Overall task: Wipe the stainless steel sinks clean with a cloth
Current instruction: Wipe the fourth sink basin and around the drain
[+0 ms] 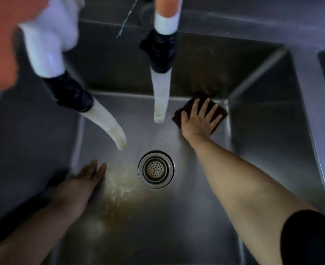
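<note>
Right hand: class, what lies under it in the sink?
Under the right hand, fingers spread flat, lies a dark brown cloth on the sink floor near the far right corner. The steel beneath the cloth is covered and cannot be seen.

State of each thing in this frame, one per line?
cloth: flat on sink floor, far right corner
right hand: spread, pressing cloth
left hand: flat against left wall
sink: brownish stain near drain
drain: strainer in place
hoses: no water visible

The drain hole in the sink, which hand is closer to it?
Left. The left hand lies flat on the sink floor just beside the drain. The right hand presses the cloth in the far corner, farther from it.
</note>
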{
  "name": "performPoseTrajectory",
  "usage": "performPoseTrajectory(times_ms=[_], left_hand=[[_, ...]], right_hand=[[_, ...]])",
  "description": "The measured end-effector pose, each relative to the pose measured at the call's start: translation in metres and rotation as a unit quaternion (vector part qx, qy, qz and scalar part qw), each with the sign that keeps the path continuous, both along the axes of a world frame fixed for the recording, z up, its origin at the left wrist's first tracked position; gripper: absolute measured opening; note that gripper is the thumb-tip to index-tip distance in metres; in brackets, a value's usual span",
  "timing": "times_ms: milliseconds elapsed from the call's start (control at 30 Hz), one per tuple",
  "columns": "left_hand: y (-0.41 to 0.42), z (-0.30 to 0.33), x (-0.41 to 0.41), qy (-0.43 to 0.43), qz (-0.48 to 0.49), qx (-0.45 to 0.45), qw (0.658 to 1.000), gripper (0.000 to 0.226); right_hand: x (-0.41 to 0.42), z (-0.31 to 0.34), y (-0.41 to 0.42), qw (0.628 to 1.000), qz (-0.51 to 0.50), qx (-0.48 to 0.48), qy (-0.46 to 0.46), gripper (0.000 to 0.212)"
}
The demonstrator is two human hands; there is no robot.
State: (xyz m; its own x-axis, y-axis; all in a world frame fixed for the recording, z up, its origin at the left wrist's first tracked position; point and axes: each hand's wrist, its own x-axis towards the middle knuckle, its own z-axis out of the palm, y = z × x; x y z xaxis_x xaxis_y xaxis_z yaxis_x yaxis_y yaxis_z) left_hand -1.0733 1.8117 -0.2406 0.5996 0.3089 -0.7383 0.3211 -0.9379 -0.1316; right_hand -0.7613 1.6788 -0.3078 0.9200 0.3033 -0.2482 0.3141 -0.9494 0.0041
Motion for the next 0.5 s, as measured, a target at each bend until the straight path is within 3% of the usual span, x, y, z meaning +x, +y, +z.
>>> performPoseTrajectory(times_ms=[133, 233, 400, 500], left_hand=[[0.015, 0.010, 0.000, 0.000, 0.010, -0.039, 0.999, 0.090], [0.018, 0.034, 0.007, -0.021, -0.022, -0.022, 0.999, 0.068], [0.006, 0.076, 0.001, -0.090, -0.093, 0.044, 0.991, 0.044], [0.022, 0.109, -0.024, -0.217, -0.139, 0.053, 0.965, 0.037]], right_hand=[[-0.031, 0.001, 0.042, 0.999, -0.002, 0.016, 0.035, 0.077], [-0.055, 0.002, 0.065, 0.997, 0.046, 0.038, 0.046, 0.079], [-0.098, 0.009, 0.083, 0.975, 0.215, 0.020, 0.052, 0.073], [-0.140, 0.011, 0.073, 0.935, 0.349, 0.028, 0.063, 0.071]])
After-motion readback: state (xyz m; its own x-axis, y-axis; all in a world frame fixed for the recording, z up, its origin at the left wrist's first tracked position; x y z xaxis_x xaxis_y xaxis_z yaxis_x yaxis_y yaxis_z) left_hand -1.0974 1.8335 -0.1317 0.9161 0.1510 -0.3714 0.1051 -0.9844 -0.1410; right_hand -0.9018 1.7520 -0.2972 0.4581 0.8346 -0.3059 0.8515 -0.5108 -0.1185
